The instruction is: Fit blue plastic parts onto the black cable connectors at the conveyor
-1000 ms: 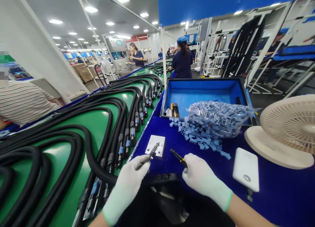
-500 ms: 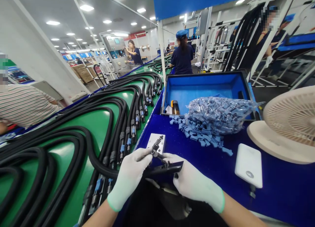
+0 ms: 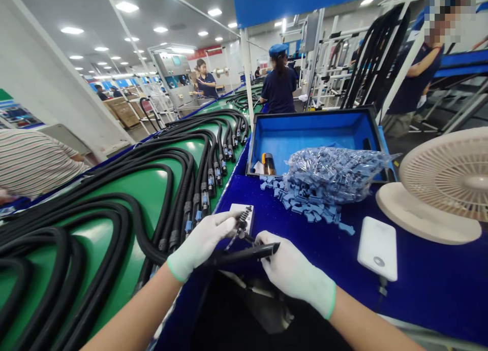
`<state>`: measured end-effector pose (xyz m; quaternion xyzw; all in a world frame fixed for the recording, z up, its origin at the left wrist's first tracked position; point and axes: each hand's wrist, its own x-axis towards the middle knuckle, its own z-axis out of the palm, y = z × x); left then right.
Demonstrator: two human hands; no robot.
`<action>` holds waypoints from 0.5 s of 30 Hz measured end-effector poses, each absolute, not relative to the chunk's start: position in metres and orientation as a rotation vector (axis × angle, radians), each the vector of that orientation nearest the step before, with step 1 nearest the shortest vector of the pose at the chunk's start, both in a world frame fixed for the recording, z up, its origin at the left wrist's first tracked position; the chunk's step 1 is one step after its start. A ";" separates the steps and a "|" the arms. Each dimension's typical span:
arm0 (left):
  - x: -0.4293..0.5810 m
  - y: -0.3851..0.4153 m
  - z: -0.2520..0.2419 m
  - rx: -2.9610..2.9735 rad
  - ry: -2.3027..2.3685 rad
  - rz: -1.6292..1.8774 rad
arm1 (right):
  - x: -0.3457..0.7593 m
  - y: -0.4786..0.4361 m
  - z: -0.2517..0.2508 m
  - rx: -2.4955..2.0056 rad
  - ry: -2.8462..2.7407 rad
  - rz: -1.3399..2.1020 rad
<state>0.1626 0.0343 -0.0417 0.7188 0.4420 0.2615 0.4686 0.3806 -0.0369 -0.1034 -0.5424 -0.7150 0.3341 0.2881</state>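
Both of my hands wear white gloves with green cuffs. My right hand [image 3: 287,269] is closed around the slanted open end of a black tube [image 3: 246,254]. This tube lies across in front of me, below my left hand. My left hand [image 3: 208,239] is closed at the fingertips, beside a white block [image 3: 236,208] with a row of small dark coil-like parts [image 3: 244,216] on it. What those fingertips pinch is too small to make out. Light blue plastic clips [image 3: 308,209] lie loose beyond my right hand, beside a clear bag of the same clips [image 3: 335,170].
Black hoses [image 3: 163,214] with metal-and-blue ends cover the green belt [image 3: 152,181] at left. A blue crate [image 3: 316,127] stands behind the bag. On the right are a white power bank [image 3: 377,247] and a beige fan [image 3: 450,183]. Several people are around.
My left hand has moved off the tube toward the small parts on the white block. My right hand still holds the tube, whose end has turned slightly. The view has shifted a little.
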 end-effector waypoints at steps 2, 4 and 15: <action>0.167 0.043 -0.038 1.785 1.035 0.591 | 0.381 -0.037 -0.101 -1.464 -1.860 0.928; 0.172 0.047 -0.041 1.730 1.052 0.565 | 0.382 -0.038 -0.099 -1.446 -1.809 1.019; 0.187 0.042 -0.046 1.810 1.281 0.557 | 0.379 -0.023 -0.137 -1.385 -1.733 0.911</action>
